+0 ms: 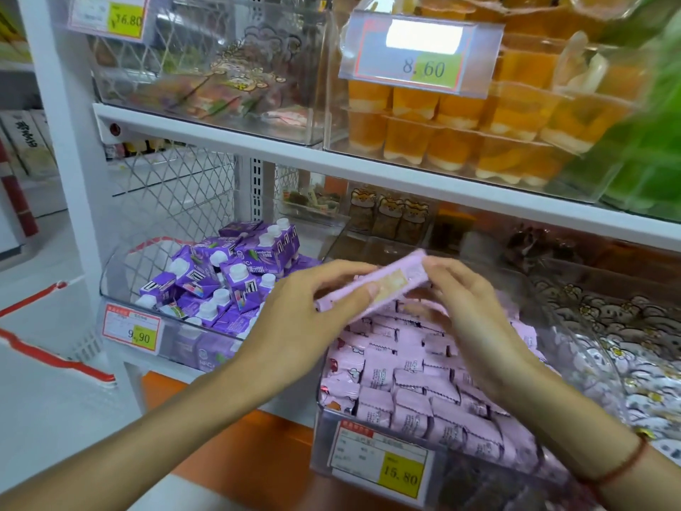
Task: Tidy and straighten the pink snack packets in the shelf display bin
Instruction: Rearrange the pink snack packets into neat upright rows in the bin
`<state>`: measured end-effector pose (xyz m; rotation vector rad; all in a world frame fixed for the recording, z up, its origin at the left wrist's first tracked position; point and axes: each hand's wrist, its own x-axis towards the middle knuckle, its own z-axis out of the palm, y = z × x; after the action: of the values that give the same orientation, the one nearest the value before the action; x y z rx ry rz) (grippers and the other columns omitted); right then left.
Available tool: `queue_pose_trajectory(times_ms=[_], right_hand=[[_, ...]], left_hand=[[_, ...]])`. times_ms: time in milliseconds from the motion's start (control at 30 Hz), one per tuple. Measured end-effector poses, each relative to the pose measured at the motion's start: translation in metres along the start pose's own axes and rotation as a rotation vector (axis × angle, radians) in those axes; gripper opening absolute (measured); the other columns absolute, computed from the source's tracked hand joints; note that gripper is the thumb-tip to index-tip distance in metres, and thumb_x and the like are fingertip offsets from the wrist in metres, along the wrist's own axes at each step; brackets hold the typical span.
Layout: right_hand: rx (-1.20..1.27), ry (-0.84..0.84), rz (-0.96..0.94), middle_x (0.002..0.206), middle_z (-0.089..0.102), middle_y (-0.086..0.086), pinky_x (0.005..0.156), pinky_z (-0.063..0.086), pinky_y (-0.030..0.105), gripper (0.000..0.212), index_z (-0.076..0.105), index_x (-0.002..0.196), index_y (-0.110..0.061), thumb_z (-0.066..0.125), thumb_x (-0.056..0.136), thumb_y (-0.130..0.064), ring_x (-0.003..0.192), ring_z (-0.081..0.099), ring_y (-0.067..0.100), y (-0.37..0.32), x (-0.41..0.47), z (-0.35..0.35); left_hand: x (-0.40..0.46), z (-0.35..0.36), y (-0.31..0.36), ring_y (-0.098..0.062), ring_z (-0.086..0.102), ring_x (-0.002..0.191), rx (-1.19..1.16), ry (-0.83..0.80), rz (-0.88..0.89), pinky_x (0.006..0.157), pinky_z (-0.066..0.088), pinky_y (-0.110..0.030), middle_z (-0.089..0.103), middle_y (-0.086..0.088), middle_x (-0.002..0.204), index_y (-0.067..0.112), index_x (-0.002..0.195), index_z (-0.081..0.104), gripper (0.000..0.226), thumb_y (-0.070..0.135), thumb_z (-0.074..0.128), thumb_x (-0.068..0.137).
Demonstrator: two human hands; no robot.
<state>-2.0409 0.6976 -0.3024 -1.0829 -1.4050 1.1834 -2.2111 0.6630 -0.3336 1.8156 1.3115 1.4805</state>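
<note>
Bright even light, glare on the price tag point(423, 38), blurred right edge

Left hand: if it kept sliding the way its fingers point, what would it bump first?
Probably the right hand, which grips the other end of the long pink snack packet that the left hand holds; depth is unclear.

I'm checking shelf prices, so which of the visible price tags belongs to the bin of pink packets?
The 15.80 tag, fixed to the front of the pink packet bin; the 9.90 tag fronts the purple cartons.

White shelving point(258, 167), pale floor point(37, 400)
</note>
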Motion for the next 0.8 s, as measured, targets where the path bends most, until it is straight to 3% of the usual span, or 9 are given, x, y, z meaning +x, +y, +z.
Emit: queue_pose_trajectory(times_ms=[100, 167, 267, 367, 467, 567, 667, 733, 800], right_hand=[[-0.606, -0.073, -0.397, 0.123, 0.053, -0.010, 0.090, 0.036, 0.006, 0.043, 0.045, 0.131, -0.027, 0.057, 0.091, -0.016, 0.118, 0.045, 0.008, 0.000, -0.005, -0.007], [-0.957, -0.190, -0.651, 0.137, 0.038, -0.011, 0.104, 0.023, 0.017, 0.064, 0.035, 0.140, -0.031, 0.065, 0.084, -0.019, 0.129, 0.028, 0.007, 0.003, -0.010, -0.004], [-1.182, -0.191, -0.818, 0.132, 0.046, -0.006, 0.094, 0.030, 0.026, 0.062, 0.043, 0.136, -0.030, 0.070, 0.080, -0.026, 0.122, 0.035, 0.014, 0.008, -0.009, 0.003], [-1.133, -0.108, -0.877, 0.116, 0.060, -0.003, 0.076, 0.043, 0.030, 0.049, 0.057, 0.125, -0.022, 0.074, 0.079, -0.022, 0.105, 0.052, 0.019, 0.010, 0.000, 0.000], [-0.955, -0.048, -0.708, 0.107, 0.063, -0.009, 0.074, 0.049, 0.027, 0.039, 0.051, 0.123, -0.021, 0.066, 0.087, -0.021, 0.095, 0.060, 0.009, 0.015, 0.019, -0.008], [-0.514, -0.043, -0.256, 0.107, 0.061, -0.010, 0.080, 0.047, 0.015, 0.035, 0.040, 0.122, -0.020, 0.058, 0.093, -0.019, 0.099, 0.061, 0.005, 0.022, 0.052, -0.011], [-0.313, -0.018, 0.007, 0.116, 0.063, 0.003, 0.098, 0.046, 0.032, 0.040, 0.039, 0.129, -0.010, 0.056, 0.094, -0.018, 0.104, 0.063, 0.016, 0.031, 0.083, -0.012], [-0.281, -0.021, 0.029, 0.106, 0.066, 0.003, 0.089, 0.052, 0.032, 0.035, 0.038, 0.123, -0.008, 0.055, 0.094, -0.017, 0.086, 0.067, 0.012, 0.035, 0.094, -0.008], [-0.347, -0.010, -0.001, 0.095, 0.063, 0.001, 0.067, 0.057, 0.027, 0.034, 0.029, 0.118, -0.010, 0.054, 0.095, -0.018, 0.074, 0.066, 0.009, 0.038, 0.101, -0.003]], left_hand=[[0.005, -0.003, 0.001, 0.009, 0.057, 0.056, -0.166, 0.125, -0.120, 0.052, 0.040, -0.005, 0.069, 0.021, 0.067, 0.028, 0.087, 0.072, 0.010, 0.022, 0.064, 0.087], [0.006, -0.004, 0.004, 0.006, 0.044, 0.037, -0.213, 0.145, -0.174, 0.039, 0.030, -0.004, 0.059, 0.016, 0.049, 0.023, 0.078, 0.072, 0.016, 0.019, 0.061, 0.089], [0.004, -0.003, 0.007, 0.004, 0.040, 0.036, -0.220, 0.085, -0.204, 0.037, 0.027, -0.006, 0.054, 0.012, 0.043, 0.015, 0.074, 0.073, 0.026, 0.025, 0.057, 0.092], [0.003, -0.004, 0.008, -0.006, 0.059, 0.051, -0.218, 0.081, -0.239, 0.041, 0.032, -0.012, 0.069, 0.005, 0.059, 0.013, 0.071, 0.075, 0.046, 0.043, 0.047, 0.093], [0.004, -0.010, 0.005, -0.009, 0.070, 0.071, -0.221, 0.131, -0.281, 0.046, 0.040, -0.013, 0.075, 0.010, 0.080, 0.025, 0.076, 0.075, 0.043, 0.046, 0.041, 0.094], [0.003, -0.012, -0.002, -0.006, 0.066, 0.090, -0.085, 0.101, -0.255, 0.068, 0.050, -0.026, 0.070, 0.016, 0.101, 0.030, 0.101, 0.067, 0.019, 0.038, 0.054, 0.091], [-0.001, -0.007, -0.008, 0.008, 0.060, 0.092, 0.078, -0.057, -0.304, 0.091, 0.047, -0.028, 0.060, 0.020, 0.115, 0.032, 0.121, 0.054, 0.038, 0.034, 0.064, 0.085], [-0.001, -0.005, -0.010, 0.003, 0.062, 0.090, 0.100, -0.097, -0.299, 0.095, 0.047, -0.030, 0.062, 0.018, 0.113, 0.032, 0.120, 0.055, 0.035, 0.031, 0.064, 0.086], [-0.001, -0.006, -0.011, -0.003, 0.065, 0.087, 0.091, -0.117, -0.288, 0.095, 0.048, -0.035, 0.065, 0.019, 0.109, 0.034, 0.112, 0.061, 0.025, 0.030, 0.064, 0.087]])
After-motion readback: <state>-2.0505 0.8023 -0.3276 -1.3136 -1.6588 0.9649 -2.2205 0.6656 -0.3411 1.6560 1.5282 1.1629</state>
